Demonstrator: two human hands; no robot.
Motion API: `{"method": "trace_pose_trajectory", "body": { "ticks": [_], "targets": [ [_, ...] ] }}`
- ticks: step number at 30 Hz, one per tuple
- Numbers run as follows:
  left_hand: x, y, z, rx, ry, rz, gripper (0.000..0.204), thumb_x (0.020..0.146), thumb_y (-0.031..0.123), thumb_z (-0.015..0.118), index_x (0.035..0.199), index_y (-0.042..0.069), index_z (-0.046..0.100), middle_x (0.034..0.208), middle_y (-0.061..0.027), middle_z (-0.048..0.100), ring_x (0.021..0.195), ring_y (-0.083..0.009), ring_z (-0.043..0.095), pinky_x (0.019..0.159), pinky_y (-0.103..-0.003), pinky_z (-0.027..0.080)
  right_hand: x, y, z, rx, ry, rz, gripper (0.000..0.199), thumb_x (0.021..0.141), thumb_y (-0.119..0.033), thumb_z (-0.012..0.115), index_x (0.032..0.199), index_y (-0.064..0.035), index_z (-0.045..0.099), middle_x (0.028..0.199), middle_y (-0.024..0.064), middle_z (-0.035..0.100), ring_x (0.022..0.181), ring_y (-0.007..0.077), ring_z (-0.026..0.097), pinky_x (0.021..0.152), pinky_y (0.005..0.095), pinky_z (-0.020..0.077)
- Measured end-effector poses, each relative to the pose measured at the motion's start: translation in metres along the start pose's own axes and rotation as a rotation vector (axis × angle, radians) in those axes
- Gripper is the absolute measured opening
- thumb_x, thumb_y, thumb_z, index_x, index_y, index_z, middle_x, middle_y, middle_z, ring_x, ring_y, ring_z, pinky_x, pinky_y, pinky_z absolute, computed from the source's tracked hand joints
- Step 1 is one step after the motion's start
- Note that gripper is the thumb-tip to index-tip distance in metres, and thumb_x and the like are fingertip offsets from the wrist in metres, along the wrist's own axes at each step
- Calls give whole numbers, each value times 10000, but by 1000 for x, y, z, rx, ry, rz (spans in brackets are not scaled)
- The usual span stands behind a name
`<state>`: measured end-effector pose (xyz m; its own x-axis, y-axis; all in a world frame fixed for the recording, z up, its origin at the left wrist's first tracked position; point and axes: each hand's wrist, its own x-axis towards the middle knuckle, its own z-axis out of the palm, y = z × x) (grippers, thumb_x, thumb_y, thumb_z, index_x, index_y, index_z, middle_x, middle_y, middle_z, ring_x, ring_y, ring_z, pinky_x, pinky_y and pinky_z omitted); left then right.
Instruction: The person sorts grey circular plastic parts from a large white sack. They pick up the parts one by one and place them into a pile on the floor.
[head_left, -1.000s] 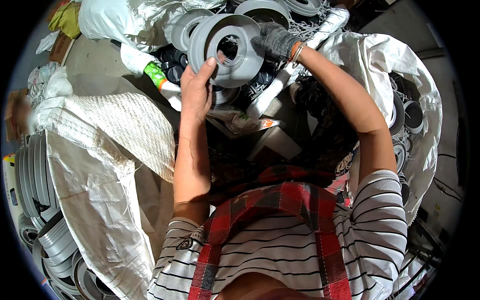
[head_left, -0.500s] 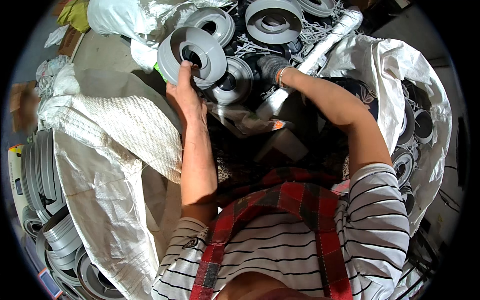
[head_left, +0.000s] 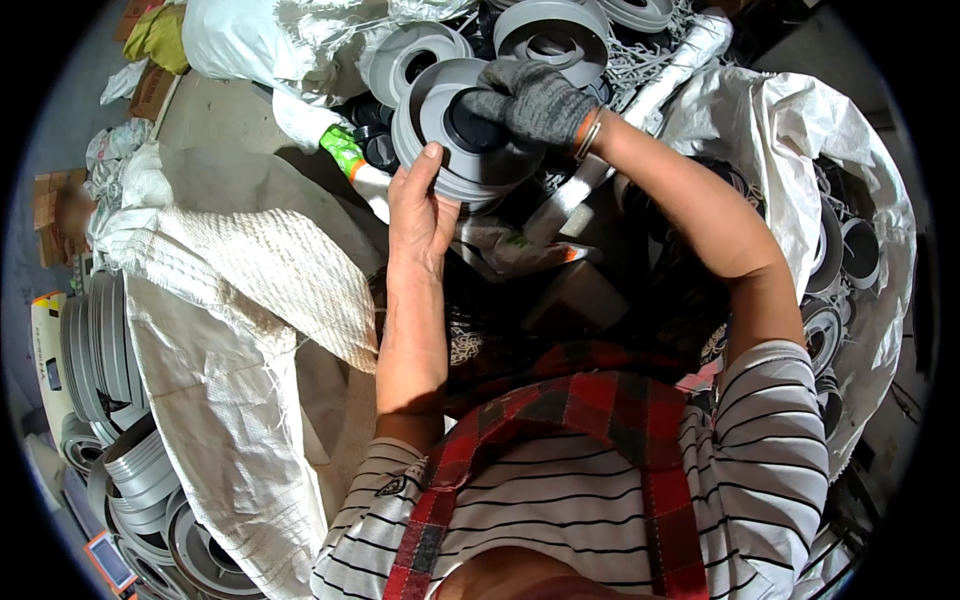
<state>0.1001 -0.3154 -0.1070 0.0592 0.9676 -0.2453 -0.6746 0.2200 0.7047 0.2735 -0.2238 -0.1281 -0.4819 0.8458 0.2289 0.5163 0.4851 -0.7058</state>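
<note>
My bare left hand grips the near-left rim of a grey round plastic part, thumb on top. The part has a wide stepped rim and a centre opening. My right hand, in a grey knit glove, pinches a black round cap at that centre. Whether the cap is seated in the opening or only lies against it, I cannot tell. Under the held part sits another grey ring, mostly hidden. Just beyond are a grey flanged ring and a deeper grey ring.
Black round parts lie left of the held part. Thin grey plastic strips are heaped at the far right. A white woven sack stands on my left, another sack with grey parts on my right. Stacked grey rings stand far left.
The grey part has moved right, toward the middle. My right hand has come up from the pile with a black cap and now holds it at the part's centre.
</note>
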Motion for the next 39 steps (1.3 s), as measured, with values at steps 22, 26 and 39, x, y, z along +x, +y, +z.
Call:
{"method": "trace_pose_trajectory", "body": {
  "ticks": [22, 26, 39],
  "targets": [
    [-2, -10, -2, 240, -86, 41, 529, 787, 98, 659, 1239, -28, 416, 1156, -128, 542, 1039, -218, 545, 911, -350, 437, -24, -9, 1, 98, 49, -177, 534, 635, -269, 708, 1127, -126, 555, 1091, 166, 566, 960, 333, 582, 834, 391, 476],
    [-2, -19, 5, 394, -114, 197, 622, 670, 74, 748, 1205, 25, 434, 1113, -84, 558, 1006, -185, 544, 888, -308, 417, -21, -4, 1, -167, -31, -276, 365, 722, -242, 633, 1075, -169, 572, 1050, 164, 581, 891, 342, 596, 748, 386, 501],
    [-3, 0, -5, 1420, -341, 388, 704, 675, -5, 677, 1324, 59, 411, 1382, -169, 370, 1301, -231, 333, 1049, -305, 275, -7, 59, 13, 1135, -352, -68, 277, 865, -155, 520, 1111, -33, 552, 1092, 70, 599, 958, 226, 589, 835, 343, 482]
  ]
}}
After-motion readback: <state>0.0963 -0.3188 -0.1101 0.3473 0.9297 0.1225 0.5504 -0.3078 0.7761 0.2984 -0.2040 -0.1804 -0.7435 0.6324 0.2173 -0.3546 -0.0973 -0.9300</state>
